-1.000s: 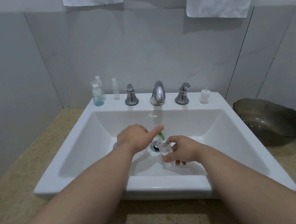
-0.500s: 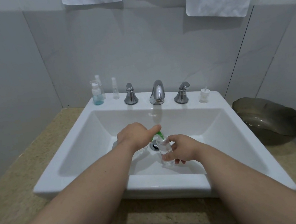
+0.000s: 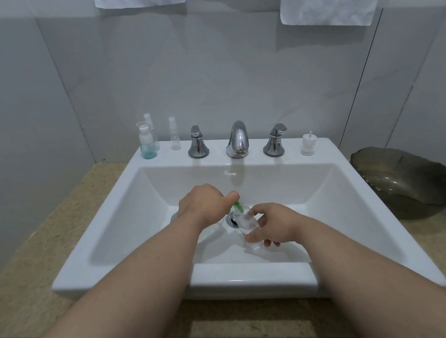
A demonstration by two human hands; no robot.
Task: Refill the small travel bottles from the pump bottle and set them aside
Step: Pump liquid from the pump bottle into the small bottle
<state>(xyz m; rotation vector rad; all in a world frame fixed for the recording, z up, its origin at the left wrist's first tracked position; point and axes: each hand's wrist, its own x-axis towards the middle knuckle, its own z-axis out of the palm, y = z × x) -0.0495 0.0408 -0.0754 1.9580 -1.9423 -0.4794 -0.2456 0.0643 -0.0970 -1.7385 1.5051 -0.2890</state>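
Sink ledge (image 3: 214,149): bottle (image 3: 146,143), little blue liquid

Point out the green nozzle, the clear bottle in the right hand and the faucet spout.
green nozzle (image 3: 238,206), head view, its middle.
clear bottle (image 3: 246,222), head view, upper wall.
faucet spout (image 3: 238,137), head view, chrome front.

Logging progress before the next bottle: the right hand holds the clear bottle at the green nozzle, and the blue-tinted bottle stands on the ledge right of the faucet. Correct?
No. The head view shows the blue-tinted bottle on the ledge left of the faucet. The right hand does hold the clear bottle at the green nozzle.
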